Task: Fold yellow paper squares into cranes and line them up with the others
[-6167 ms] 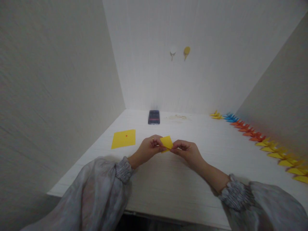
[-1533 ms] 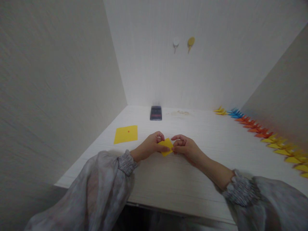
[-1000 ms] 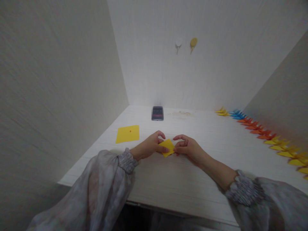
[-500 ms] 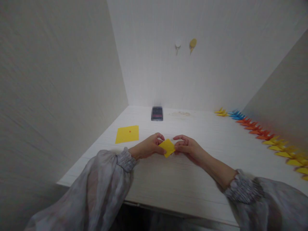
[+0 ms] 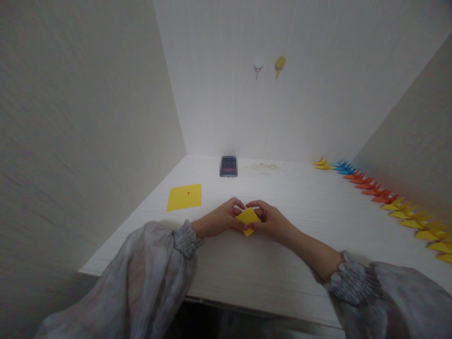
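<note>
A small folded square of yellow origami paper [image 5: 248, 217] is held cornerwise between my two hands, above the front middle of the white table. My left hand [image 5: 229, 215] pinches its left side, thumb on the near face. From the other side my right hand [image 5: 270, 219] grips it, with the thumb pressed on the lower right part and the fingers curled behind. Both thumbs lie close together near the lower corner. The fingers behind the paper are partly hidden.
Flat yellow paper [image 5: 184, 197] with a small orange dot lies at left on the table [image 5: 300, 263]. A blurred dark device [image 5: 229, 166] stands by the back wall. Folded paper cranes in yellow, blue [image 5: 344, 167], orange [image 5: 370, 185] and yellow [image 5: 416, 220] line the right side. Two hooks [image 5: 280, 62] hang on the wall.
My right hand has moved left and closed in on the folded paper, its thumb now on the near face. The paper has turned slightly. The whole view has shifted a little.
</note>
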Demonstrator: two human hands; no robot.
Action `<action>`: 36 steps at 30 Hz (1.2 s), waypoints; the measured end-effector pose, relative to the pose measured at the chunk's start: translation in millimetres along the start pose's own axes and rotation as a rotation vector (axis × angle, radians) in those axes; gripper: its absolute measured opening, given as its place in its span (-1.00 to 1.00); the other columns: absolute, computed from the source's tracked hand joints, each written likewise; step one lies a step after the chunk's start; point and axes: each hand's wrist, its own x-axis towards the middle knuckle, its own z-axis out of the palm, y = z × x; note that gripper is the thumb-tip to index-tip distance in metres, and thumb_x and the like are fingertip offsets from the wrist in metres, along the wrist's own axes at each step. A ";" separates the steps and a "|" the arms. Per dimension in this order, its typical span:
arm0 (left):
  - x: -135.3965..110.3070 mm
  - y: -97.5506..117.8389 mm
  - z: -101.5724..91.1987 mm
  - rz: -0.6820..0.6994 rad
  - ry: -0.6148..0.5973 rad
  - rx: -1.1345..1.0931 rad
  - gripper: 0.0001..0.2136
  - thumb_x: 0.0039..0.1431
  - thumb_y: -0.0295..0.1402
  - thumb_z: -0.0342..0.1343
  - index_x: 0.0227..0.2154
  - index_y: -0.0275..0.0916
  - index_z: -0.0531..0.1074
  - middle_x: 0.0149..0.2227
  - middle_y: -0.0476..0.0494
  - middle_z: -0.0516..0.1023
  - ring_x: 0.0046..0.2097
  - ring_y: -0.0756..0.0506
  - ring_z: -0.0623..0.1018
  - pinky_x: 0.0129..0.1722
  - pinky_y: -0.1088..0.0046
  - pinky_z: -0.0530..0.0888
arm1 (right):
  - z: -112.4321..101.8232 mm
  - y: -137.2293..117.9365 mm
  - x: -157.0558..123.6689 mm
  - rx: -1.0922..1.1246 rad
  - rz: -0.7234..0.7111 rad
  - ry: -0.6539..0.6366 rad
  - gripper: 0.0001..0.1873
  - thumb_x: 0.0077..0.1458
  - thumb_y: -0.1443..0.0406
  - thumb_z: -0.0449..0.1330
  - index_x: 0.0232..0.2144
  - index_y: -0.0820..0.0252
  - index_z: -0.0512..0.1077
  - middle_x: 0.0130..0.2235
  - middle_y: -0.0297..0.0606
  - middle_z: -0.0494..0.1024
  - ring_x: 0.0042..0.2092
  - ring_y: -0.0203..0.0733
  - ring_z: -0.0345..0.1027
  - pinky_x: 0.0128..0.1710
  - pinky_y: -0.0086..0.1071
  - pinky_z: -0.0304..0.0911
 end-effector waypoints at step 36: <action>-3.9 8.7 -10.4 0.018 0.041 0.002 -0.52 -0.36 -0.57 0.26 -0.37 -0.25 0.10 -0.44 -0.05 0.47 -0.44 -0.04 0.50 -0.44 0.43 0.40 | -33.6 -14.0 -8.8 0.169 0.113 -0.037 -0.58 -0.18 0.29 0.19 -0.20 0.29 0.27 -0.51 -0.27 0.49 -0.57 -0.36 0.27 -0.57 -0.47 0.05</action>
